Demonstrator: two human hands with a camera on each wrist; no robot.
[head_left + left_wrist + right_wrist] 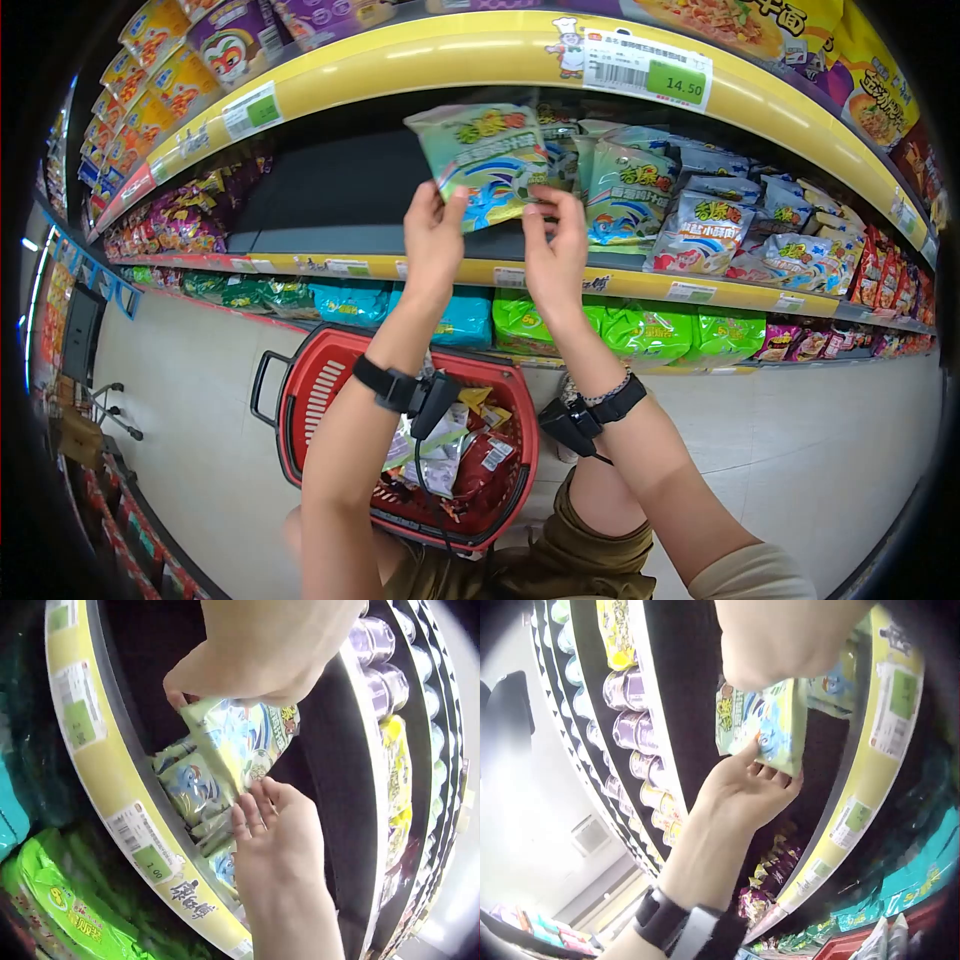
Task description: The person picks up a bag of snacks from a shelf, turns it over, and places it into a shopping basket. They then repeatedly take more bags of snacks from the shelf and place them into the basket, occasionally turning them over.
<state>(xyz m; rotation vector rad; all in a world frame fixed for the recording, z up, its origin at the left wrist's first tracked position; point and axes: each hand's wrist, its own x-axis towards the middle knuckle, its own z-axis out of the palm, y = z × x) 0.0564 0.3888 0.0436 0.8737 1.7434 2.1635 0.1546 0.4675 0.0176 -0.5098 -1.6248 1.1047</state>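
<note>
Held packet: one pale green, glossy soft packet with a blue pony and rainbow print, held tilted, printed face toward the person, above the front edge of the dark, yellow-fronted shelf.
Left hand: clamped on the packet's lower left corner, thumb on the face, fingers behind.
Right hand: fingers loosely bent at the packet's right edge, tips touching; whether they truly pinch it, I cannot tell.
Step in hand: by my judgement, two-handed handling of the packet at the shelf's front.
Grip advice: best a light pinch near the edges; a hard squeeze could crease the film or crush the contents.
Upper lip: a yellow curved price rail overhangs; a low, level path toward the front edge should avoid brushing it.
Shelf neighbours: matching pale green packets just right of the held one; a sideways sweep could topple them.
Below front edge: red plastic basket holding packets; the thin black cord hanging over it might snag.
</note>
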